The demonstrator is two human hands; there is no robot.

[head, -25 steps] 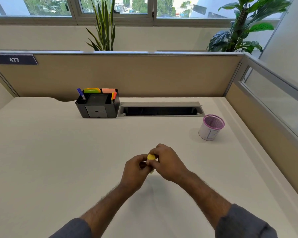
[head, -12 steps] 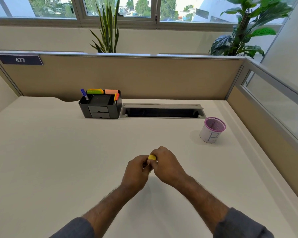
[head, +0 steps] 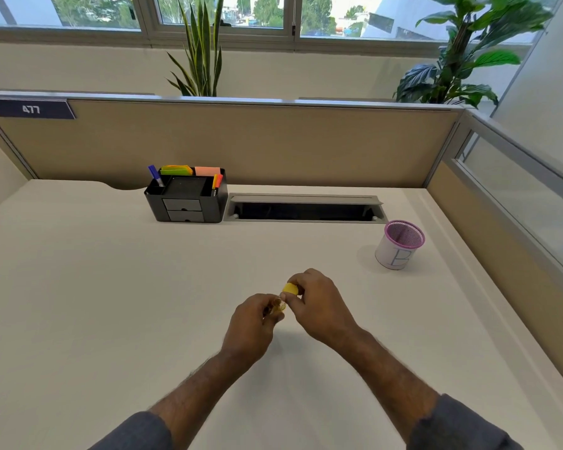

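Note:
Both hands meet above the middle of the white desk (head: 95, 303). My right hand (head: 319, 303) pinches a small yellow cap (head: 290, 289) between thumb and fingers. My left hand (head: 251, 323) grips a small yellowish object (head: 278, 307), mostly hidden inside the curled fingers. The cap sits just above and to the right of that object, with a small gap between them.
A black desk organiser (head: 186, 196) with pens and sticky notes stands at the back. Right of it is an open cable slot (head: 306, 209). A pink-rimmed mesh cup (head: 398, 245) stands at the right. Tan partition walls (head: 273, 144) enclose the desk.
The yellow cap has come away from the object in my left hand and now sits slightly up and right of it. Both hands stay in the same spot.

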